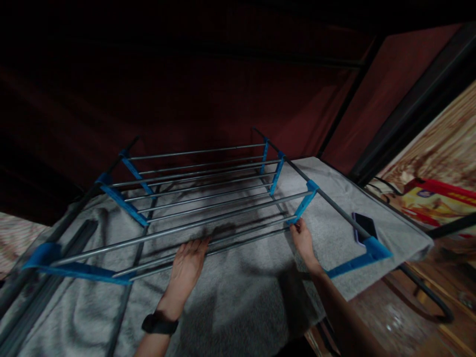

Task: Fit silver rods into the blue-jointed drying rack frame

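Note:
A rack of grey metal tubes [215,217] and blue plastic brackets [124,206] lies across the grey cloth. At the near tier, my left hand [190,263] has its fingers curled over the lower metal tubes, left of the middle; a black band [159,325] is on that wrist. My right hand [303,243] pinches the lower end of a blue bracket [305,204], where the tubes' right ends meet it. The fingertips partly hide that joint. Another blue bracket [366,255], at the near right, has no tubes across to the left side.
Grey cloth [238,307] covers the surface under the rack. A phone [364,228] lies at the right beneath the side pole. Loose dark poles [63,277] lie at the left. A red and yellow package [435,206] sits beyond the right edge. A dark red panel [223,99] stands behind.

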The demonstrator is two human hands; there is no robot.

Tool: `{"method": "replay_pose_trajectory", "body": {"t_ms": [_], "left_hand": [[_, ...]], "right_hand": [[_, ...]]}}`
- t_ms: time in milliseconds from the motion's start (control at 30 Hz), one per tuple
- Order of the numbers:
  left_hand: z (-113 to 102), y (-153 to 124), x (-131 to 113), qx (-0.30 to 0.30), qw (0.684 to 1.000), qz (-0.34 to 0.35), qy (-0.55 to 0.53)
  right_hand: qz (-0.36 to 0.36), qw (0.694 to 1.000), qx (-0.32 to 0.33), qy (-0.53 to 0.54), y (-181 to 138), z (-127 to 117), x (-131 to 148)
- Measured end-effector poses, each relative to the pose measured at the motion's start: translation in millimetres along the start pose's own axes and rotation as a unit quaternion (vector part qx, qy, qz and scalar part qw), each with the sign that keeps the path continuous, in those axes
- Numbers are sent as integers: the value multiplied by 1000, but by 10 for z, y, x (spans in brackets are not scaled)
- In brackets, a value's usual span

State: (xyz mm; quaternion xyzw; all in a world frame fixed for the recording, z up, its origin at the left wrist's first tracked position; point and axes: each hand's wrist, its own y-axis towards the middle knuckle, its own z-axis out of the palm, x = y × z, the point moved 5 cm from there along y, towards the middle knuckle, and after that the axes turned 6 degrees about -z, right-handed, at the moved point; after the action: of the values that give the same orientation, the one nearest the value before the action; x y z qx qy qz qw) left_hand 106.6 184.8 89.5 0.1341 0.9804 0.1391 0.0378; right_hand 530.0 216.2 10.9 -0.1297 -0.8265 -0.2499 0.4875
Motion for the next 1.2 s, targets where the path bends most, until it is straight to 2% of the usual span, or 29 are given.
{"method": "replay_pose_trajectory", "body": {"t_ms": [133,367,667,833,933,1033,1133,1200], "left_hand": [[-12,42,-57,-2,999,21,-29],[43,74,-81,-1,999,29,-12],[5,70,-78,-3,999,33,-17],[61,95,-92,-10,998,45,-33],[58,115,-92,-34,997,41,-47],[-32,62,-108,-88,994,31,-50],[-88,-118,-205,-132,990,40,-33],[0,-271,-332,-120,990,72,-25]], "right_hand": [[9,1000,-9,4,22,3,76],[-2,999,-3,45,22,-41,228],[-11,1000,-12,7,29,-45,201],[-15,1000,-21,-12,38,-35,188],[-18,1000,-16,-7,44,-8,137],[-23,1000,-6,19,22,31,21],[-27,999,4,37,-40,64,-134],[-25,999,15,37,-87,85,-227]]}}
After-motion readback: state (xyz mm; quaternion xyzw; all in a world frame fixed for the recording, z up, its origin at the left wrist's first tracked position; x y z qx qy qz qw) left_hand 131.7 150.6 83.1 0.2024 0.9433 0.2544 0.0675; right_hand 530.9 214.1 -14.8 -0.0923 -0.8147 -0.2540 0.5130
